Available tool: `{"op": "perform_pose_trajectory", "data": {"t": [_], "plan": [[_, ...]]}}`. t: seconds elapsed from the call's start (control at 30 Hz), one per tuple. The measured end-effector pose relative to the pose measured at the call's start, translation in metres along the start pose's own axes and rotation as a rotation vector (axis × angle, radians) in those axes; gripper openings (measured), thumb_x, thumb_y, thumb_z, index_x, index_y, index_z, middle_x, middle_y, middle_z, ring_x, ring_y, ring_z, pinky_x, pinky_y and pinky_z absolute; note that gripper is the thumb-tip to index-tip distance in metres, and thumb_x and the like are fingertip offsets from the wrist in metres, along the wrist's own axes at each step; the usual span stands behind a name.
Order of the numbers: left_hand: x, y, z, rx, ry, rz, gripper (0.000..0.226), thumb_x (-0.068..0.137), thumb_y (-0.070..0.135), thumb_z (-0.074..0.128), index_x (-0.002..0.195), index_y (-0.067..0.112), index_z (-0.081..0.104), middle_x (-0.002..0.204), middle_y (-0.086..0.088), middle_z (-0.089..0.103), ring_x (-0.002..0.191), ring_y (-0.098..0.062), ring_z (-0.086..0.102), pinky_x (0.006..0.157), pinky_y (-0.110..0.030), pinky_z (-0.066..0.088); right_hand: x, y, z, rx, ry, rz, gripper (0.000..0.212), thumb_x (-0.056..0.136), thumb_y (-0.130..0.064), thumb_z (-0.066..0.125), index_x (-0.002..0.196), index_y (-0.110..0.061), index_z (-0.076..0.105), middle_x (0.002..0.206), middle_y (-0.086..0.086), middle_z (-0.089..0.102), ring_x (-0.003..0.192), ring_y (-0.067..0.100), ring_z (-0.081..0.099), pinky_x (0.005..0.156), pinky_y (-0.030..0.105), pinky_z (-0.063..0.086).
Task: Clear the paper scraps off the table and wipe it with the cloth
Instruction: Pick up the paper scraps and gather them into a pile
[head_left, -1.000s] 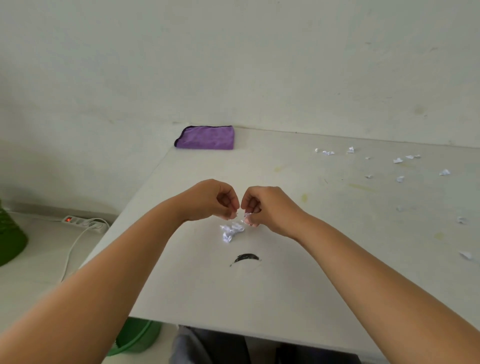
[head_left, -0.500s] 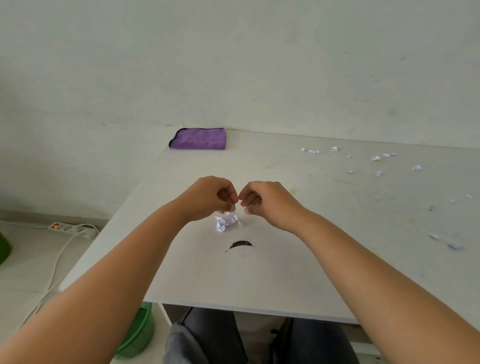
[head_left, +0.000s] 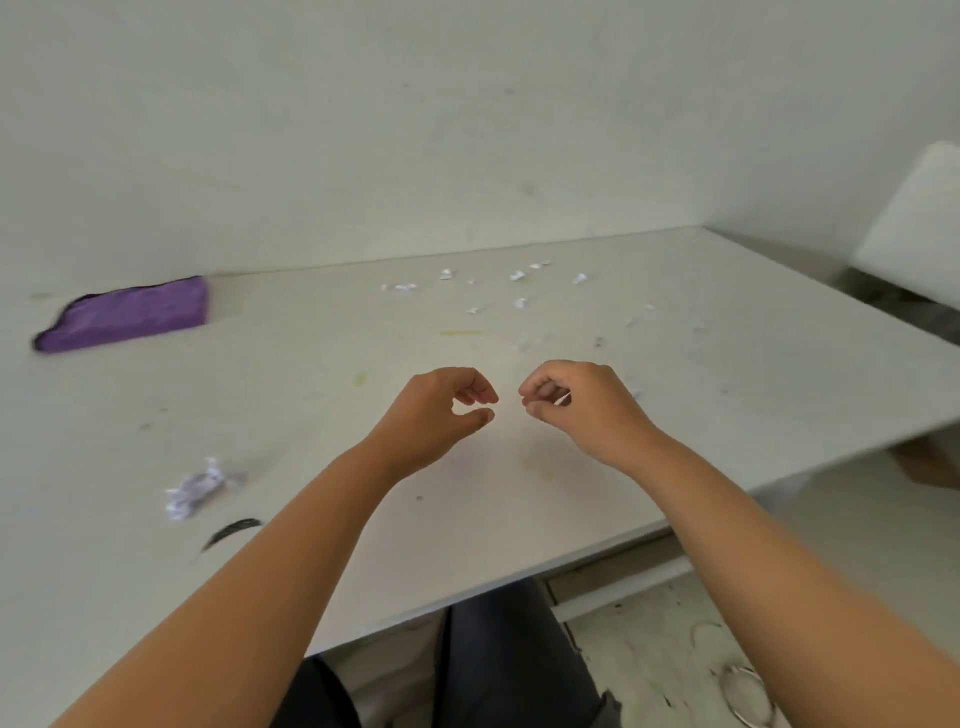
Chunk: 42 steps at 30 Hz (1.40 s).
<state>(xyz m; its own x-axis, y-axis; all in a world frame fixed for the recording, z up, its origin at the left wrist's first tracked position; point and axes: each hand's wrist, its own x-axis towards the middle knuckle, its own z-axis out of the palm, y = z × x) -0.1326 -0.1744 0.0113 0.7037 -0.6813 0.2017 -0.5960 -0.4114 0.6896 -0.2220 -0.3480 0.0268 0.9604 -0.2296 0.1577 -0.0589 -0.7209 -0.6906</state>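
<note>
A small heap of crumpled white paper scraps (head_left: 195, 491) lies on the white table (head_left: 311, 395), left of my arms. Several loose paper scraps (head_left: 519, 303) are scattered farther back near the wall. The folded purple cloth (head_left: 130, 314) sits at the far left by the wall. My left hand (head_left: 441, 410) hovers over the table's middle, fingers loosely curled and holding nothing. Close beside it, my right hand (head_left: 576, 405) is curled, and a thin white sliver of paper shows between its fingers.
A black mark (head_left: 234, 529) is on the table in front of the heap. Yellowish stains (head_left: 460, 332) dot the surface. The table's front edge runs diagonally above my dark trousers (head_left: 498, 665). A white object (head_left: 919, 228) stands at the far right.
Both hands have left the heap and moved right over the table, parting slightly. The view has swung right, so the heap and cloth now lie to the left.
</note>
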Motion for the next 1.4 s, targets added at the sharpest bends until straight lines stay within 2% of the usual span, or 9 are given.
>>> {"op": "perform_pose_trajectory", "data": {"t": [0.17, 0.33, 0.63, 0.77, 0.9, 1.03, 1.13, 1.23, 1.4], "plan": [[0.037, 0.028, 0.061, 0.063, -0.006, 0.062, 0.023, 0.088, 0.025, 0.061, 0.111, 0.029, 0.06, 0.116, 0.009, 0.059, 0.106, -0.007, 0.051, 0.088, -0.019, 0.036, -0.015, 0.062, -0.04, -0.14, 0.145, 0.077, 0.013, 0.086, -0.012, 0.064, 0.097, -0.018, 0.068, 0.098, -0.005, 0.067, 0.089, 0.007, 0.056, 0.068, 0.005, 0.035], [0.064, 0.039, 0.099, 0.132, 0.004, 0.07, 0.035, 0.088, 0.026, 0.059, 0.123, 0.024, 0.054, 0.13, 0.005, 0.052, 0.119, -0.013, 0.049, 0.096, -0.024, 0.039, -0.012, 0.101, -0.057, -0.273, 0.203, 0.095, 0.018, 0.087, -0.015, 0.062, 0.104, -0.018, 0.065, 0.114, -0.003, 0.063, 0.111, 0.015, 0.05, 0.084, 0.018, 0.033], [0.085, 0.045, 0.118, 0.364, 0.033, 0.023, 0.038, 0.094, 0.034, 0.048, 0.131, 0.029, 0.049, 0.132, 0.006, 0.052, 0.124, -0.016, 0.041, 0.092, -0.031, 0.041, 0.006, 0.118, -0.05, -0.341, 0.174, 0.051, 0.027, 0.088, -0.028, 0.061, 0.113, -0.019, 0.064, 0.118, -0.001, 0.06, 0.11, 0.019, 0.052, 0.093, 0.031, 0.043], [0.092, 0.045, 0.118, 0.42, 0.03, 0.037, 0.03, 0.096, 0.034, 0.044, 0.122, 0.03, 0.059, 0.123, 0.009, 0.057, 0.117, -0.015, 0.044, 0.082, -0.027, 0.04, 0.013, 0.119, -0.048, -0.402, 0.171, 0.049, 0.023, 0.089, -0.033, 0.059, 0.107, -0.022, 0.068, 0.114, -0.001, 0.061, 0.109, 0.022, 0.051, 0.092, 0.038, 0.043], [0.097, 0.045, 0.119, 0.401, 0.066, 0.047, 0.023, 0.096, 0.028, 0.048, 0.11, 0.026, 0.067, 0.113, 0.008, 0.062, 0.107, -0.016, 0.048, 0.073, -0.024, 0.034, 0.019, 0.122, -0.05, -0.403, 0.176, 0.049, 0.014, 0.088, -0.026, 0.062, 0.094, -0.017, 0.07, 0.107, 0.0, 0.062, 0.104, 0.022, 0.052, 0.087, 0.036, 0.043], [0.1, 0.041, 0.117, 0.335, 0.143, 0.063, 0.019, 0.093, 0.022, 0.054, 0.105, 0.021, 0.069, 0.107, 0.004, 0.064, 0.108, -0.017, 0.048, 0.08, -0.025, 0.039, 0.028, 0.125, -0.054, -0.218, 0.26, 0.082, 0.007, 0.086, -0.016, 0.064, 0.082, -0.011, 0.066, 0.094, 0.004, 0.063, 0.087, 0.02, 0.057, 0.075, 0.028, 0.045], [0.104, 0.036, 0.108, 0.238, 0.215, 0.005, 0.016, 0.091, 0.022, 0.057, 0.101, 0.02, 0.069, 0.104, 0.003, 0.063, 0.109, -0.017, 0.046, 0.082, -0.026, 0.04, 0.037, 0.124, -0.059, -0.1, 0.283, 0.093, 0.006, 0.084, -0.013, 0.066, 0.078, -0.013, 0.066, 0.091, 0.004, 0.066, 0.081, 0.018, 0.059, 0.076, 0.028, 0.048], [0.111, 0.026, 0.096, 0.189, 0.241, -0.068, 0.013, 0.09, 0.02, 0.059, 0.098, 0.02, 0.069, 0.103, 0.002, 0.061, 0.104, -0.016, 0.048, 0.077, -0.023, 0.035, 0.045, 0.12, -0.063, -0.077, 0.244, 0.09, 0.004, 0.082, -0.008, 0.066, 0.079, -0.01, 0.068, 0.091, 0.007, 0.068, 0.083, 0.02, 0.06, 0.079, 0.032, 0.05], [0.116, 0.008, 0.078, 0.146, 0.291, -0.153, 0.011, 0.087, 0.017, 0.061, 0.094, 0.021, 0.069, 0.094, 0.009, 0.055, 0.099, -0.016, 0.051, 0.076, -0.02, 0.031, 0.055, 0.118, -0.059, -0.269, 0.074, 0.041, 0.016, 0.083, 0.003, 0.055, 0.088, -0.004, 0.068, 0.091, 0.009, 0.067, 0.081, 0.022, 0.06, 0.077, 0.033, 0.051]]}}
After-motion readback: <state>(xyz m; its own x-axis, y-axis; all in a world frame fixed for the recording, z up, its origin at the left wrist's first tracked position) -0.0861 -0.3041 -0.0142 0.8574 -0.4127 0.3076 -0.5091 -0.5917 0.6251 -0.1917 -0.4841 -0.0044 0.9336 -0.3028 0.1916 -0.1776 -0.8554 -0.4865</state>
